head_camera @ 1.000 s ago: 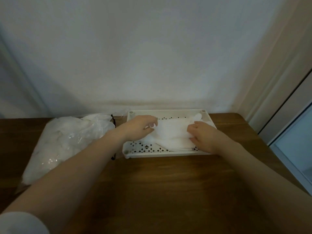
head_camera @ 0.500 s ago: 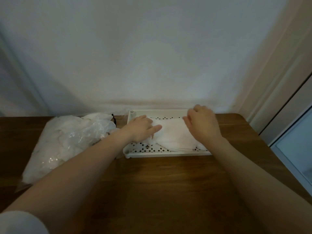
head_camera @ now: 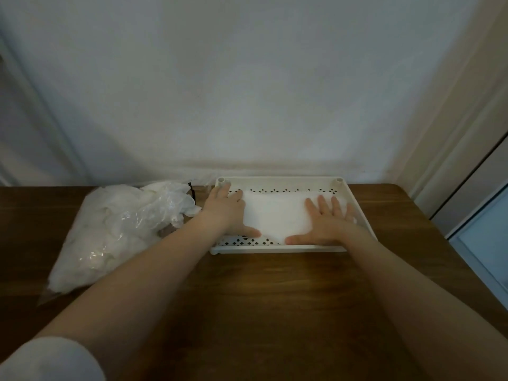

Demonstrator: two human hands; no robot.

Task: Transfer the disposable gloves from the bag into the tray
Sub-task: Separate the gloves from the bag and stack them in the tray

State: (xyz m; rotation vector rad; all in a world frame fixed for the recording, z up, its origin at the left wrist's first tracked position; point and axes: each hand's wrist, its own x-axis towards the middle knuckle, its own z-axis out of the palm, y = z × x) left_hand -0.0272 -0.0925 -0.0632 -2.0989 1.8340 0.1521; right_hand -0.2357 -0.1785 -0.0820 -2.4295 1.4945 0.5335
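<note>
Both hands (head_camera: 225, 213) (head_camera: 327, 224) press flat on gloves (head_camera: 275, 213).

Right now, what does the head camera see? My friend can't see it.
Both hands, left hand and right hand, press flat on white gloves in a white tray. A clear bag of more gloves lies left of it on the wooden table.

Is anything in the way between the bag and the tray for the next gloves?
Nothing visible blocks it. The bag lies just left of the tray, but both hands, left hand and right hand, press flat on the gloves inside.
</note>
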